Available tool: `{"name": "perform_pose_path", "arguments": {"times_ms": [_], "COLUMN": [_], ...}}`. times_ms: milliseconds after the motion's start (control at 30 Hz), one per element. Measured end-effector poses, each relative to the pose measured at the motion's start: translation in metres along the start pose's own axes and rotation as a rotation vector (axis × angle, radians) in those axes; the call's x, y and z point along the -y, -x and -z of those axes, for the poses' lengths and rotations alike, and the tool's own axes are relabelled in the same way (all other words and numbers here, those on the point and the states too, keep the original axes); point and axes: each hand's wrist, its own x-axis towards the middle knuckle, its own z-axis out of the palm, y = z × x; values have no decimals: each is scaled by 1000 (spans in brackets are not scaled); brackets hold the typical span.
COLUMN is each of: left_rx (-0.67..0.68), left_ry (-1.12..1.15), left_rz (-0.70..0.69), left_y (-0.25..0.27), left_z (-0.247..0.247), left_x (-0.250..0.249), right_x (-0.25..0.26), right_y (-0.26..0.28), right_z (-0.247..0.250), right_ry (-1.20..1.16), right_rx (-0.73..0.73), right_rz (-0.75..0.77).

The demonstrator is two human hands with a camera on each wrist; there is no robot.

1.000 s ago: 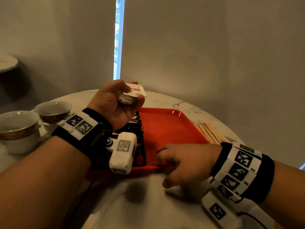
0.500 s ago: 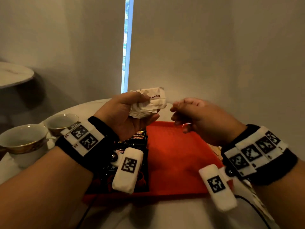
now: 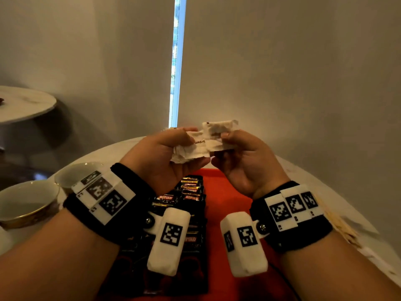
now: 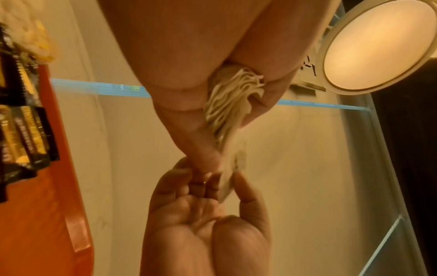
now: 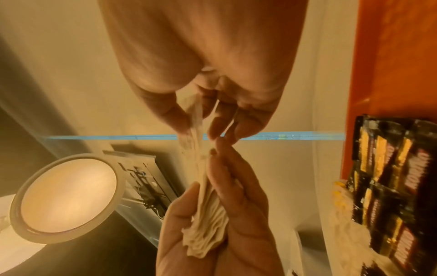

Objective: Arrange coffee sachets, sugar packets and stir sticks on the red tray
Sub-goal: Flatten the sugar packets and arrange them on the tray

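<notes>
My left hand (image 3: 195,147) is raised above the red tray (image 3: 230,183) and grips a stack of white sugar packets (image 3: 189,151). Its edge-on stack of sugar packets (image 4: 232,104) fans out between thumb and fingers in the left wrist view. My right hand (image 3: 219,146) meets it from the right and pinches one sugar packet (image 3: 219,132) at the top of the stack. That sugar packet (image 5: 196,119) sits between thumb and fingers in the right wrist view. Black coffee sachets (image 3: 192,193) lie in rows on the tray's left part. Pale stir sticks (image 3: 340,227) lie blurred on the table right of the tray.
Two white cups (image 3: 28,203) (image 3: 74,173) stand on the round marble table (image 3: 303,177) left of the tray. A second small round table (image 3: 23,105) stands at far left by the wall. The tray's right half shows bare red.
My right hand left the tray's front edge, rose to the left hand and took hold of the top packet. Both hands are higher now, and the view has tilted up.
</notes>
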Motion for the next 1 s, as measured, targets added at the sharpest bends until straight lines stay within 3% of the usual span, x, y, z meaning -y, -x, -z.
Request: {"name": "perform_pose_path", "arguments": {"times_ms": [133,233,433,633,833,1000], "left_rx": [-45,-109,-18,-165,-163,-159], "left_ry": [21,35,-81,-147,9,85], "left_rz": [-21,-64,-28,-37,-90,-135], "left_y": [-1,-1,4,7,9,9], "left_z": [7,4,9,9,9,12], "left_x": [-2,-4,4,3,0,0], "right_x": [-4,-5,-6,-3,-3,-36], "right_y": [-8,-6,-1,-1,-32,-47], "right_z": [1,-2,-9,-3,38,81], "right_ry": [-169,-64,85,218,14,12], "right_rx": [-55,-28,106,93,-193,-400], "right_rz": [39,50,59,68,75,-258]}}
